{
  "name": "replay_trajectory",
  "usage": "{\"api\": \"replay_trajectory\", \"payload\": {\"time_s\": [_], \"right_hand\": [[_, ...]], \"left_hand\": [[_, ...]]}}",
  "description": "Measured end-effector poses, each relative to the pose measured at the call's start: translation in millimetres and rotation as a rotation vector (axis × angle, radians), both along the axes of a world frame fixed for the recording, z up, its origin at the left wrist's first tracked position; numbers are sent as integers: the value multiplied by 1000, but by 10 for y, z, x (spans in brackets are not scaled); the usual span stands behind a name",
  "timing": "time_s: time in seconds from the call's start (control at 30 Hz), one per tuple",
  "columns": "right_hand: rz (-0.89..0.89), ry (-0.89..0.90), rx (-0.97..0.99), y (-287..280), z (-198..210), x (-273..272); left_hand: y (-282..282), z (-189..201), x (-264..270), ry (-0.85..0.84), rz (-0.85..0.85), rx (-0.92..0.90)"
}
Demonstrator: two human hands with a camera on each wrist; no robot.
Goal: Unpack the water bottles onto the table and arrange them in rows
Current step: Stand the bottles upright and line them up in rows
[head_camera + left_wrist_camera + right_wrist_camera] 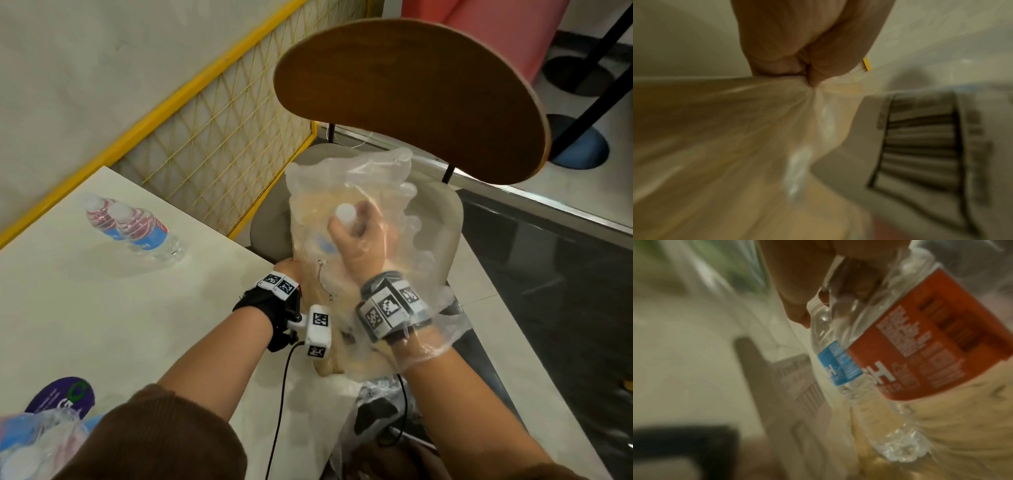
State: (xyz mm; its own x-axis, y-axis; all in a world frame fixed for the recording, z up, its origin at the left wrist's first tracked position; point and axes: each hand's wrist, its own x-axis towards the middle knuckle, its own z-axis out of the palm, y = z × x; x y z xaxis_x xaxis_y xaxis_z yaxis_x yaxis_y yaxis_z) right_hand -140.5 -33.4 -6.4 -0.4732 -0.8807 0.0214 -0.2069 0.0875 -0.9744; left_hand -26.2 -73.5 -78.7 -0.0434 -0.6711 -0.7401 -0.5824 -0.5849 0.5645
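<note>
Clear plastic bag [373, 192] mid-frame: my right hand [356, 236] grips two clear water bottles [890, 353], left hand [289, 270] pinches the bag; next, lift them onto the white tabletop [102, 301].

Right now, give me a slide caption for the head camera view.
Right hand grips a water bottle inside the clear plastic bag; left hand pinches the bag; two bottles stand on the table.

A wooden-backed chair [411, 102] with a pale cushioned seat stands just beside a yellow mesh fence panel [219, 137]. A purple card [63, 397] lies at the near left. A pink seat [496, 31] and dark stand bases [565, 73] sit on the floor beyond.
</note>
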Motion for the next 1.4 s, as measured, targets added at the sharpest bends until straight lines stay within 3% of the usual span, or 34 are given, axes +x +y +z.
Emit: {"api": "replay_trajectory", "payload": {"time_s": [0.03,0.2,0.27,0.33,0.37,0.5,0.6,0.67,0.73,0.8,0.87,1.0,1.1,1.17,1.23,1.3,1.4], "right_hand": [[-11,12,0,4,-11,-28],[51,157,119,145,8,-309],[66,191,181,219,6,-386],[53,140,205,268,-18,-388],[51,137,208,278,-28,-369],[70,189,195,241,-12,-314],[144,258,207,227,-8,-248],[188,233,226,234,-21,-193],[203,230,228,223,-23,-182],[200,226,224,213,-4,-206],[183,179,219,199,11,-241],[148,152,212,181,62,-225],[126,175,240,119,95,-199],[120,170,262,96,99,-206],[145,147,298,120,93,-206],[157,171,322,159,94,-201],[173,374,341,218,107,-181]], "left_hand": [[-29,21,-20,-52,-109,-34],[-152,118,-55,-128,-39,-42],[-203,205,-109,-235,-102,-57],[-240,320,-127,-162,72,-208],[-225,384,-127,-142,59,-302],[-135,554,-163,-71,-262,-657],[-95,843,-149,-73,-422,-796],[-54,994,-81,-160,-570,-895],[-6,1074,-38,-355,-795,-932],[70,1189,-8,-504,-869,-832],[154,1267,70,-551,-862,-627],[371,1332,311,-342,-990,-298],[596,1193,273,-345,-1041,-216],[622,978,191,-374,-966,-298],[529,835,114,-347,-780,-360],[384,787,34,-225,-623,-331],[165,753,-65,14,-458,-287]]}}
